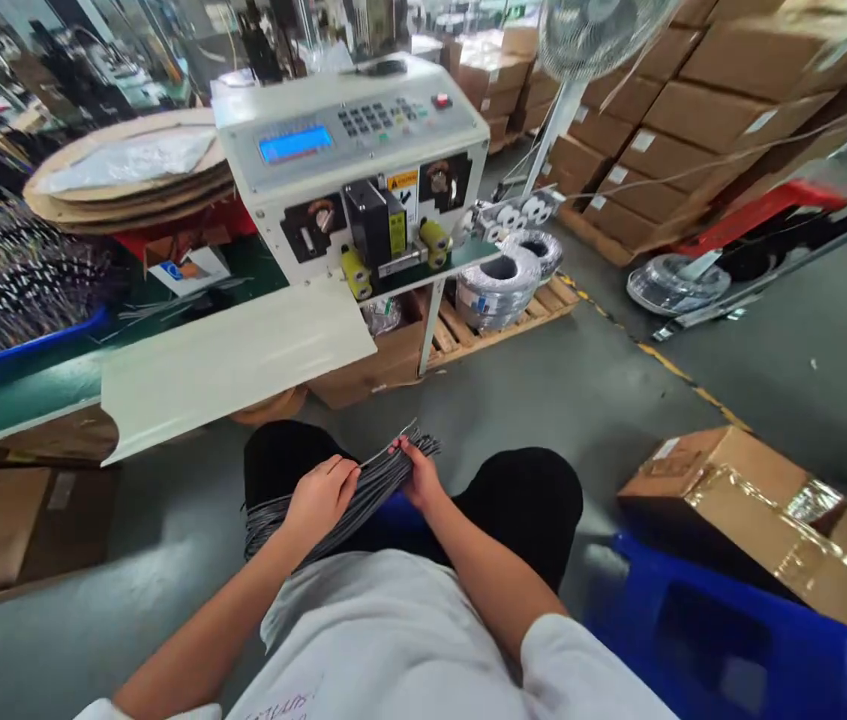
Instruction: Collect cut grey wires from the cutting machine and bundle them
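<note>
A bundle of thin grey cables (370, 500) lies slantwise across my lap, its ends fanned out near my right hand. My left hand (324, 500) is closed over the upper side of the bundle, fingers bent together. With bent fingers, my right hand (417, 472) grips the bundle close to its right end. A thin strand stands slightly apart from the rest between the two hands.
A grey-white machine (355, 150) with a blue display stands ahead on the green bench, a pale sheet tray (243, 360) sloping below it. Cable coils (498, 285) rest on a pallet. To the right are a carton (768, 510) and a blue plastic object (730, 620).
</note>
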Demonstrator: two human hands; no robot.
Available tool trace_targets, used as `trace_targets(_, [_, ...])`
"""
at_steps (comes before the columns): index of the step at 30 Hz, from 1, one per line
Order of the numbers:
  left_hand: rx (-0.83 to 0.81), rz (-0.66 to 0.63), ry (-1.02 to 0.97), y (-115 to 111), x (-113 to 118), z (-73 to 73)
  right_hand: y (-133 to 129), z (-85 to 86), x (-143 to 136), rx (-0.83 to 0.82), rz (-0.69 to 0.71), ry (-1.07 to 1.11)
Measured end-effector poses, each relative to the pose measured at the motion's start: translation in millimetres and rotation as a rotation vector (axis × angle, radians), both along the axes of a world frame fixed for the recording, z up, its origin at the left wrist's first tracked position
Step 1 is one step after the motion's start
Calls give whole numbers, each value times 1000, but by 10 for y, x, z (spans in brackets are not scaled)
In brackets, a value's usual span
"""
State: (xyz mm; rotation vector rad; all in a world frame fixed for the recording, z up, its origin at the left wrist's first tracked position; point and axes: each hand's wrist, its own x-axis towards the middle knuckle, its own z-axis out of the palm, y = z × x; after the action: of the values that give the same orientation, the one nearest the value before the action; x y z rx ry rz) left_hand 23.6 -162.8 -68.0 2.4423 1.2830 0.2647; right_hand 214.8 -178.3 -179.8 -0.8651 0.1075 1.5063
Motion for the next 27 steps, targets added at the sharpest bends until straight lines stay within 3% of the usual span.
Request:
trace_targets(3, [58, -52, 87, -87, -6, -213, -2, -29, -29, 0, -16, 18])
trace_targets(7, [81, -116, 101, -58, -85, -301, -6, -24, -41, -49, -42, 26])
trace_targets(10, [115, -149, 98, -72, -118, -362, -40, 3, -45, 10, -38, 43])
trace_targets(16, [212, -194, 101, 27, -125, -669, -10, -154, -20, 49, -64, 50])
trace_targets(18, [160, -167, 96, 43, -102, -754, -12, -180, -15, 69, -78, 47])
trace_targets(22, [-172, -147, 137, 10, -38, -868, -29, -166, -23, 97, -71, 62])
trace_targets(27, [-336, -133, 246, -77, 52, -861, -29, -146, -13, 50, -69, 62])
